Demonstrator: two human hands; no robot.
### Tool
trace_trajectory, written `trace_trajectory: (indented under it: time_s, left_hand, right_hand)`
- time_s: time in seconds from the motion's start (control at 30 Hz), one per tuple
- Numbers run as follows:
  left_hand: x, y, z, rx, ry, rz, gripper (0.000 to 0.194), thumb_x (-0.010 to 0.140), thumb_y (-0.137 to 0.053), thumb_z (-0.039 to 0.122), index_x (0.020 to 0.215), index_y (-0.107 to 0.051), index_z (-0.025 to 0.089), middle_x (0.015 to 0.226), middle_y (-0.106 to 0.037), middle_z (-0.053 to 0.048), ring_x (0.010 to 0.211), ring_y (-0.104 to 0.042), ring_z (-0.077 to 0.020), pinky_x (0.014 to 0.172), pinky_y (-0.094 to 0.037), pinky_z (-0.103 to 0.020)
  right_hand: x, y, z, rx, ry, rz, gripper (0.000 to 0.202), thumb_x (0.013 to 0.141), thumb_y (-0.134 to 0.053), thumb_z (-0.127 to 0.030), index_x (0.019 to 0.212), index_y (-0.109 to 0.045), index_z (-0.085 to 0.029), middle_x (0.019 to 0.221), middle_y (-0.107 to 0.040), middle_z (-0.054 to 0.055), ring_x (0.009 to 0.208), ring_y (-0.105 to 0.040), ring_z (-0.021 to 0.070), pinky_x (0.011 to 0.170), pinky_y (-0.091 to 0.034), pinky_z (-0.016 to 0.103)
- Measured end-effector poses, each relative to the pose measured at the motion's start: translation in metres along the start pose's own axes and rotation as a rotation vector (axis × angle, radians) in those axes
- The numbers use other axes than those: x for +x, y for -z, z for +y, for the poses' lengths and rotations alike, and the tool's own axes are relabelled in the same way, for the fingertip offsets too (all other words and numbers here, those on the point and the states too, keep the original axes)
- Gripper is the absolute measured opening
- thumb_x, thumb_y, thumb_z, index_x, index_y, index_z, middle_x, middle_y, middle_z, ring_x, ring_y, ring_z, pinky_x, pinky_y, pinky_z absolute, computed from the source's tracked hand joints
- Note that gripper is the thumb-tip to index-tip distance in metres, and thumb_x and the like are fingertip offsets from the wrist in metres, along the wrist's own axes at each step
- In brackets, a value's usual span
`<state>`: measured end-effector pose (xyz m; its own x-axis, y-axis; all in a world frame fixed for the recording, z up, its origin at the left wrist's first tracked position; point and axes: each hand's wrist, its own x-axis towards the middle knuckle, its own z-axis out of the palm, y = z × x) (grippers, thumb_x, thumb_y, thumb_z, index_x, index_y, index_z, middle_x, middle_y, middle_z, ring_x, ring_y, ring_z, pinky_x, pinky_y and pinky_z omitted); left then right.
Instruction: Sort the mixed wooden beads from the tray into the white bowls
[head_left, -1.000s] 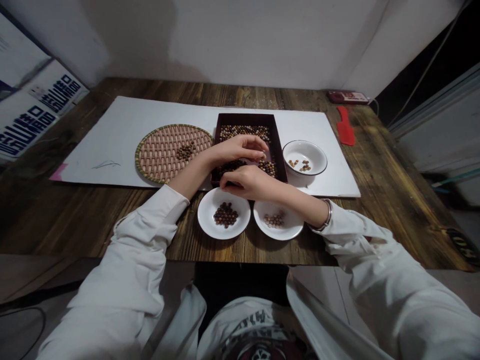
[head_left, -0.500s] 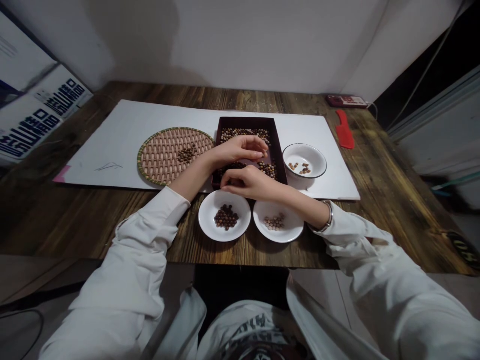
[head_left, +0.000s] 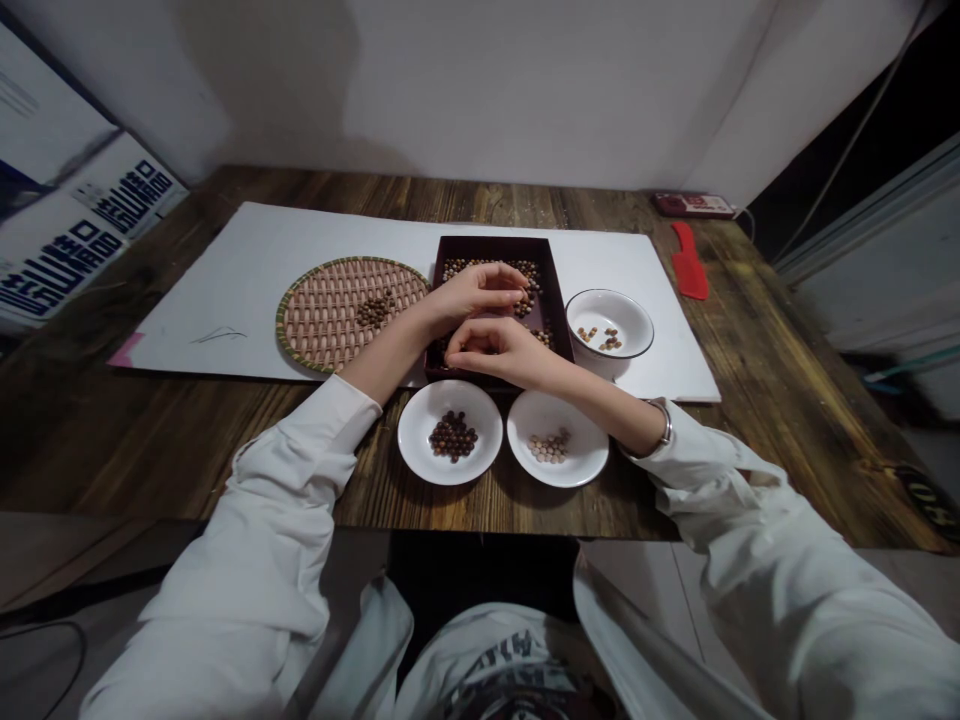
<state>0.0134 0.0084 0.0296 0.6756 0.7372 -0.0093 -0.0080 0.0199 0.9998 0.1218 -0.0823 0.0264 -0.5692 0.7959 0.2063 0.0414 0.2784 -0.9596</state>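
Observation:
Both hands are over a dark red box [head_left: 557, 300] holding loose round beads [head_left: 491, 266] in brown, tan and dark tones. My left hand [head_left: 476, 292] reaches in from the left, with thumb and fingers curled together above the beads on the box's right side. Crossing below it, my right hand [head_left: 499, 346] points left, its thumb and fingertips pinched near the box's front left corner. Whatever sits between the fingertips of either hand is too small to make out. In front stand a white dish [head_left: 414, 450] of dark brown beads and a white dish [head_left: 589, 462] of pale beads.
A round woven tray [head_left: 315, 310] with a few greenish-brown beads lies left of the box. To the right are a white bowl [head_left: 634, 318] with tan beads and a red comb [head_left: 688, 265]. White board [head_left: 202, 290] lies beneath; printed boxes [head_left: 67, 250] stand far left.
My left fingertips have drawn slightly up and left over the box. My right hand has shifted a little upward, its fingers more arched. The dishes look the same.

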Motion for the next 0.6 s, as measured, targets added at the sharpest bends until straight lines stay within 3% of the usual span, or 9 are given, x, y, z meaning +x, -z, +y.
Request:
trace_trajectory:
  time_s: [0.33, 0.6]
  left_hand:
    - [0.0027, 0.0052, -0.0013, -0.052, -0.052, 0.069, 0.035, 0.071, -0.08, 0.03, 0.096, -0.062, 0.015, 0.088, -0.066, -0.001, 0.076, -0.062, -0.0098, 0.077, -0.051, -0.026]
    - [0.0048, 0.0047, -0.0005, -0.064, -0.083, 0.146, 0.029, 0.072, -0.079, 0.024, 0.093, -0.062, 0.015, 0.092, -0.067, -0.002, 0.094, -0.065, -0.0136, 0.088, -0.05, -0.027]
  right_hand:
    - [0.0039, 0.0059, -0.0005, 0.145, -0.087, 0.158, 0.028, 0.081, -0.07, -0.042, 0.081, -0.058, -0.017, 0.049, -0.041, -0.009, 0.044, -0.034, 0.0049, 0.042, -0.023, 0.019]
    - [0.0055, 0.007, -0.0012, 0.301, -0.108, 0.33, 0.032, 0.078, -0.074, -0.046, 0.081, -0.058, -0.018, 0.046, -0.034, -0.012, 0.04, -0.028, 0.0044, 0.041, -0.024, 0.02]
